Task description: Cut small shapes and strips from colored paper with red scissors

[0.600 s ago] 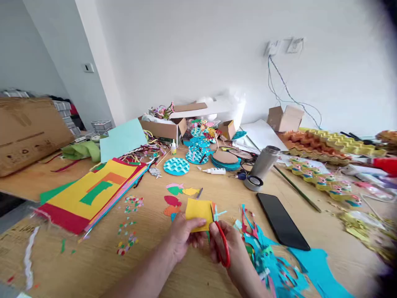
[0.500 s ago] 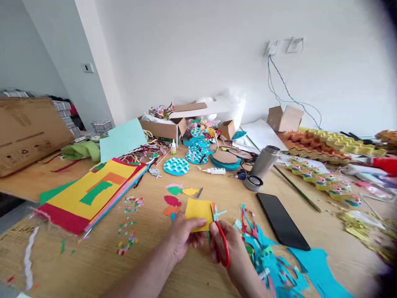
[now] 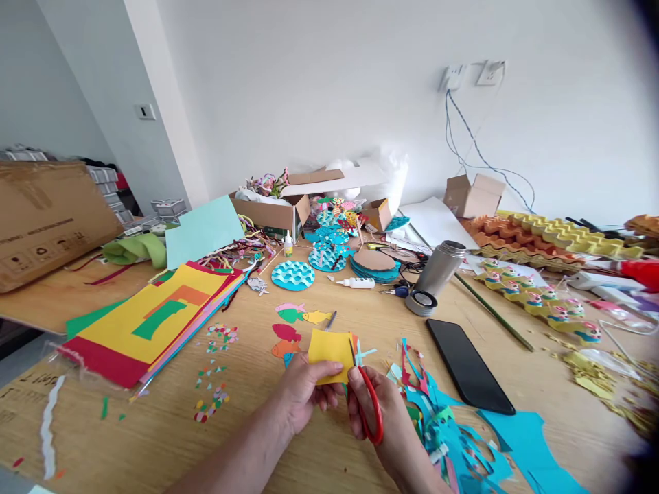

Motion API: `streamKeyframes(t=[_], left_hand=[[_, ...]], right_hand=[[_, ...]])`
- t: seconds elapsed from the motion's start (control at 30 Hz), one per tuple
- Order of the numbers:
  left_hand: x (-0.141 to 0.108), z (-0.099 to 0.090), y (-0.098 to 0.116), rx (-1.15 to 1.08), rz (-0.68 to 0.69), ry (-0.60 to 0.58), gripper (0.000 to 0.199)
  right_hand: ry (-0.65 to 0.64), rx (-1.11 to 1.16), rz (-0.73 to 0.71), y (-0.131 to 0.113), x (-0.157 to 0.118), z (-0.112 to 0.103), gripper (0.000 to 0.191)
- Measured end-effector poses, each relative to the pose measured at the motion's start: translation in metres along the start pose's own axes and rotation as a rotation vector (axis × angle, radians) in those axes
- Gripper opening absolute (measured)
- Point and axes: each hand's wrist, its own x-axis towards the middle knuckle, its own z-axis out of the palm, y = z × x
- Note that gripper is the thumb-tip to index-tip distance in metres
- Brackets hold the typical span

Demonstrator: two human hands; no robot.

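Observation:
My left hand (image 3: 303, 387) pinches a yellow sheet of craft paper (image 3: 332, 346) by its lower edge, thumb on top. In my right hand (image 3: 373, 405) is a pair of red-handled scissors (image 3: 371, 412). Their blades point up and away from me along the right edge of the yellow sheet. Just beyond the sheet lie several paper fish, among them a yellow fish (image 3: 316, 317), a red fish (image 3: 286, 333) and an orange fish (image 3: 284, 348). A pen (image 3: 332, 320) lies beside the yellow fish, partly hidden behind the sheet.
Blue paper scraps (image 3: 447, 439) and a black phone (image 3: 469, 367) lie to the right. A steel flask (image 3: 440, 271) stands behind the phone. Coloured sheets (image 3: 154, 315) are stacked on the left, with small paper dots (image 3: 211, 405) nearby. A glue bottle (image 3: 356, 283) lies farther back.
Both hands, the scissors and the yellow paper stay almost where they were. The picture is sharper now.

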Motion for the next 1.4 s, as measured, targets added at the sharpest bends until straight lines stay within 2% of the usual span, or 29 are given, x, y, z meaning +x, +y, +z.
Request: streamKeyframes(t=[0.57,1.4], left_hand=[[-0.0001,0.0013,0.0007,0.02,-0.011,0.003,0.024],[0.0,0.0029,-0.0014,0.073,-0.02,0.003,0.024]], right_hand=[[-0.038,0.064,-0.049,0.0039,-0.0003,-0.0014,0.044],[-0.051,0.09,-0.024,0.0016,0.0003,-0.0021,0.052]])
